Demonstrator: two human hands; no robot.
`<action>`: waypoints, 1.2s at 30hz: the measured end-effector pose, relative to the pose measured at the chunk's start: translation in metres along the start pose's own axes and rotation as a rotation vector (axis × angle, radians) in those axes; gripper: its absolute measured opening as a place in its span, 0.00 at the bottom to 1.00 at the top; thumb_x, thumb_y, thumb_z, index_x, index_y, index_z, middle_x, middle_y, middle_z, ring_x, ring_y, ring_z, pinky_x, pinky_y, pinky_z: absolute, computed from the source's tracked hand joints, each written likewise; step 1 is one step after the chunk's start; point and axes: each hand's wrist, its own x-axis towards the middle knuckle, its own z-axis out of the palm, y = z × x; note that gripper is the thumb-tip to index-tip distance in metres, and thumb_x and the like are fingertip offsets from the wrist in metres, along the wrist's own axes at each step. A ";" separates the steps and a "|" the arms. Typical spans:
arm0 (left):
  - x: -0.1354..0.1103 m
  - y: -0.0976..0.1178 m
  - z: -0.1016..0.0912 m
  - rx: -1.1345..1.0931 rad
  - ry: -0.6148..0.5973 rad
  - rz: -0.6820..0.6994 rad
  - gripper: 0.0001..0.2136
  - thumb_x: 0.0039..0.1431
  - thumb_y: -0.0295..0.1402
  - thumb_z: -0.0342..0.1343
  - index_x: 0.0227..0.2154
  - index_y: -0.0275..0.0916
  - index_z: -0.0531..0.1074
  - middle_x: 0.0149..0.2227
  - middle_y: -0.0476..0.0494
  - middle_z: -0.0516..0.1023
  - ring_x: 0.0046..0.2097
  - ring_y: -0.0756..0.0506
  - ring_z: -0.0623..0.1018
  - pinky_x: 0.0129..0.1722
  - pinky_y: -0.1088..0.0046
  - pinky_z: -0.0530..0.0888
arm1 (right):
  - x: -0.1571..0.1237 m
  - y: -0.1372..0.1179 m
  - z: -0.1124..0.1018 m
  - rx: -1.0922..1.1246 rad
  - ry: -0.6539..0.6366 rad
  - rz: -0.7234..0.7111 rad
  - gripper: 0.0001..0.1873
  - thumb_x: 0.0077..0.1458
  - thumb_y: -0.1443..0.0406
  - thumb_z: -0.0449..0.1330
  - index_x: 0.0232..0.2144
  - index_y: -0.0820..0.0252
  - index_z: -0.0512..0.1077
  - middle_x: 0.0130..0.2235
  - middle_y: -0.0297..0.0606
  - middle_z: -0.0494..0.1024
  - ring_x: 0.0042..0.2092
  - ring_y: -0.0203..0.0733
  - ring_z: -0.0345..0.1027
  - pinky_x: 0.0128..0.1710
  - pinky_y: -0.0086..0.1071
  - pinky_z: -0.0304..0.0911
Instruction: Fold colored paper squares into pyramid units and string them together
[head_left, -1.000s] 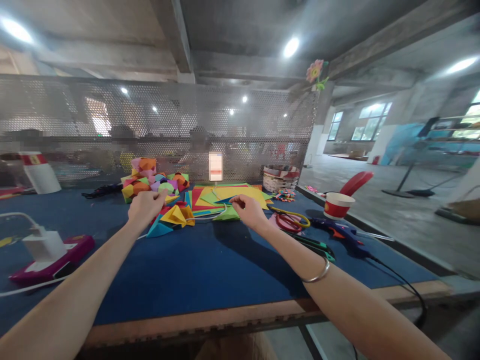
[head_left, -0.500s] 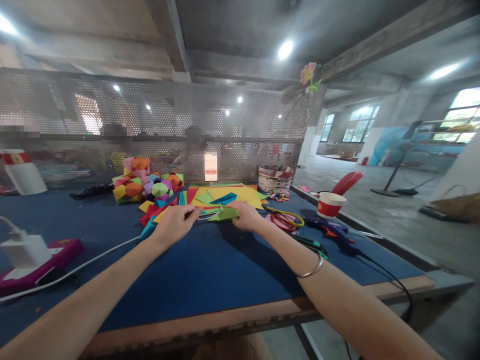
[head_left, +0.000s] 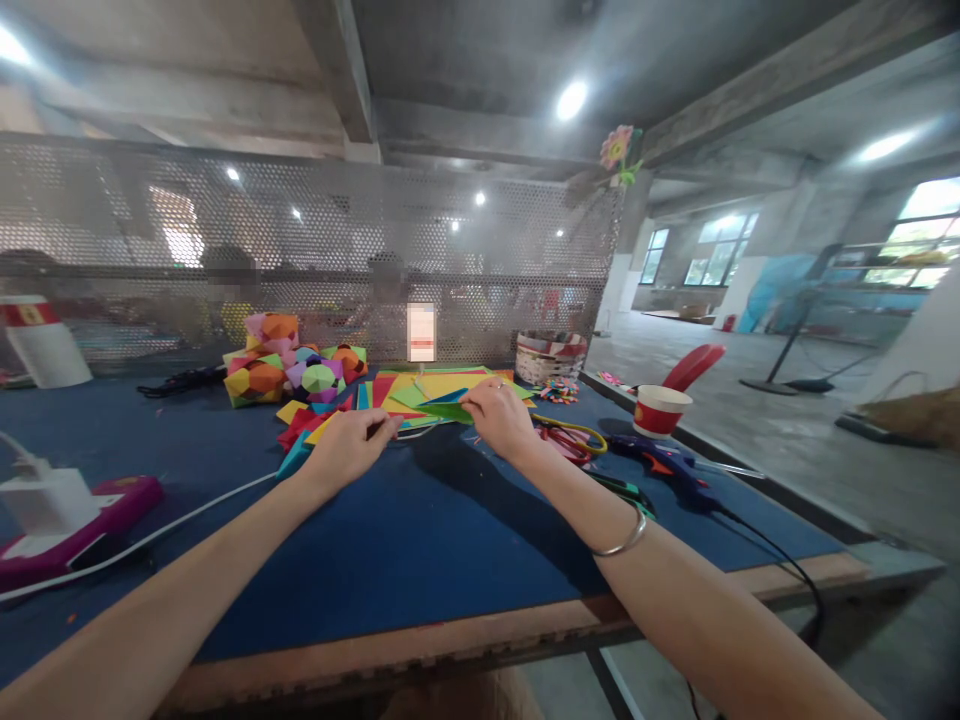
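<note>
Far on the worktop (head_left: 337, 590), the green paper (head_left: 450, 412) stretches leftward from the nearer right hand (head_left: 501, 413), which pinches its end, while the left hand (head_left: 350, 450) sits apart, its grip unclear.

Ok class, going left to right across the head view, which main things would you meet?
Purple power strip → left hand → lit phone → right hand → open red-and-white paper cup.
</note>
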 end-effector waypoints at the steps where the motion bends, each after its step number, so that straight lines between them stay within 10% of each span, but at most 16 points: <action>1: 0.000 0.000 0.000 0.001 -0.003 -0.001 0.14 0.75 0.43 0.62 0.52 0.37 0.78 0.50 0.42 0.82 0.46 0.42 0.84 0.47 0.59 0.84 | 0.000 -0.001 -0.002 -0.009 0.019 -0.001 0.16 0.73 0.57 0.64 0.58 0.57 0.76 0.61 0.46 0.78 0.56 0.50 0.77 0.57 0.49 0.76; 19: 0.002 -0.003 0.001 0.002 -0.033 0.020 0.14 0.75 0.42 0.62 0.52 0.37 0.78 0.50 0.42 0.82 0.46 0.42 0.84 0.47 0.59 0.84 | -0.002 0.015 0.004 -0.047 -0.178 0.045 0.16 0.73 0.57 0.64 0.58 0.56 0.76 0.60 0.45 0.78 0.55 0.48 0.77 0.55 0.47 0.77; 36: 0.007 -0.010 -0.001 -0.398 0.040 -0.071 0.15 0.74 0.41 0.63 0.55 0.38 0.77 0.54 0.40 0.81 0.50 0.40 0.83 0.51 0.55 0.83 | 0.041 -0.003 0.004 0.090 0.116 -0.025 0.18 0.73 0.57 0.64 0.59 0.57 0.76 0.61 0.46 0.78 0.57 0.50 0.77 0.57 0.50 0.76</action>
